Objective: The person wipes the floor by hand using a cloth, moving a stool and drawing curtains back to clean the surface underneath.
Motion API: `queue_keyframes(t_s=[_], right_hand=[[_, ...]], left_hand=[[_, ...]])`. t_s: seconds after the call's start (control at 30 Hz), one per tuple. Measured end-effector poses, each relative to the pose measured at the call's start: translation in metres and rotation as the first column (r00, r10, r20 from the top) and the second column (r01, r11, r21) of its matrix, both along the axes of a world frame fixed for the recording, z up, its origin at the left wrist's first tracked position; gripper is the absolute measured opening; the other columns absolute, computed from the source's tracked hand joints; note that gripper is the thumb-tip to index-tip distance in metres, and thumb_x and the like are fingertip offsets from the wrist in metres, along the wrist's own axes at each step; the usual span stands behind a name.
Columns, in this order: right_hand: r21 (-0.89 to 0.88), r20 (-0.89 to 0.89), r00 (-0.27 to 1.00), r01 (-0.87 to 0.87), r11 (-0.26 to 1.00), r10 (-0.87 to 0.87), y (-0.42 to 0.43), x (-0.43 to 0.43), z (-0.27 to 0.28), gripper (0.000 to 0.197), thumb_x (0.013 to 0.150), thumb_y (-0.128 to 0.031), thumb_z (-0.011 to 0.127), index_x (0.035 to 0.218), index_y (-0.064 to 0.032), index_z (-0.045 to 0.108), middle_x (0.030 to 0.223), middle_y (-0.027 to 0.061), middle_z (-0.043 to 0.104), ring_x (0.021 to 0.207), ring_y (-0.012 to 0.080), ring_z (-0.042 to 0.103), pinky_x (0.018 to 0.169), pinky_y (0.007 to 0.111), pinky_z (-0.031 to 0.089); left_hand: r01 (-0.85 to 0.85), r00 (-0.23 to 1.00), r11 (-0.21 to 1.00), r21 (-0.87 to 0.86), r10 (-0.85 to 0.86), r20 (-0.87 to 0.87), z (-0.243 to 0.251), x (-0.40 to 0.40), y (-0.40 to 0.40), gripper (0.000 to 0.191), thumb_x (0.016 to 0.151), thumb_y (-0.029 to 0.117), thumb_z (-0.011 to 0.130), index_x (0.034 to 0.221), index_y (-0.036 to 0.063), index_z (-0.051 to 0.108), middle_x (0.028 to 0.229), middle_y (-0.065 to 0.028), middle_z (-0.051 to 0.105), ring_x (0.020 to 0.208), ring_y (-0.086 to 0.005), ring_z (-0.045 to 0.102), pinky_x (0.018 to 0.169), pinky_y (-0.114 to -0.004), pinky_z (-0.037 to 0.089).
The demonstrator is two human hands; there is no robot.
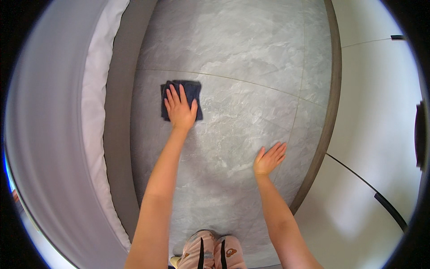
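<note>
A folded dark blue cloth (pixel 192 90) lies flat on the grey stone-look tile floor (pixel 235 127), left of the middle of the view. My left hand (pixel 180 109) rests on top of it, palm down with the fingers spread, pressing on it rather than gripping it. To the right and nearer to me, my right hand (pixel 270 159) is placed palm down on the bare tile beside a grout line, with no object in it. My knees, in pink patterned trousers (pixel 211 250), show at the bottom edge.
Along the left runs a dark grey bed base (pixel 119 101) with white bedding (pixel 94 101) hanging above it. On the right stand white cabinet fronts (pixel 366 111) with black handles (pixel 389 210), above a brown baseboard (pixel 334 84).
</note>
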State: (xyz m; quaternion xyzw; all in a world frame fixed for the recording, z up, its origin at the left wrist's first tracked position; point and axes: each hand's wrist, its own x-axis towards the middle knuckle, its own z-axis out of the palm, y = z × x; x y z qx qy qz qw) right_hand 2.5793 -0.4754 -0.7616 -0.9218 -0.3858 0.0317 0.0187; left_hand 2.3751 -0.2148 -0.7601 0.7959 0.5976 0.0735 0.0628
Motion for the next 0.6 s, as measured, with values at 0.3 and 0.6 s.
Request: queue_keyframes(t_s=[0.3, 0.6], right_hand=[[-0.023, 0.021, 1.000, 0.014, 1.000, -0.013, -0.004, 0.007, -0.003, 0.068, 0.091, -0.037, 0.039, 0.137, 0.0105, 0.022, 0.145, 0.0290, 0.018, 0.136, 0.0413, 0.015, 0.108, 0.055, 0.012], [-0.029, -0.023, 0.999, 0.027, 0.999, -0.028, -0.002, 0.002, 0.003, 0.070, 0.090, -0.038, 0.039, 0.139, 0.0079, 0.019, 0.146, 0.0283, 0.016, 0.137, 0.0396, 0.014, 0.109, 0.055, 0.012]], left_hand=[[0.697, 0.716, 0.681, -0.223, -0.646, 0.265, 0.017, 0.108, -0.099, 0.063, 0.085, 0.042, 0.051, 0.142, 0.0237, 0.031, 0.150, -0.0147, 0.018, 0.138, -0.0345, 0.017, 0.110, -0.050, 0.015], [0.130, 0.991, 0.985, -0.112, -0.134, -0.029, 0.015, -0.045, -0.027, 0.064, 0.084, 0.037, 0.052, 0.141, 0.0154, 0.032, 0.149, -0.0186, 0.017, 0.135, -0.0408, 0.017, 0.107, -0.055, 0.015]])
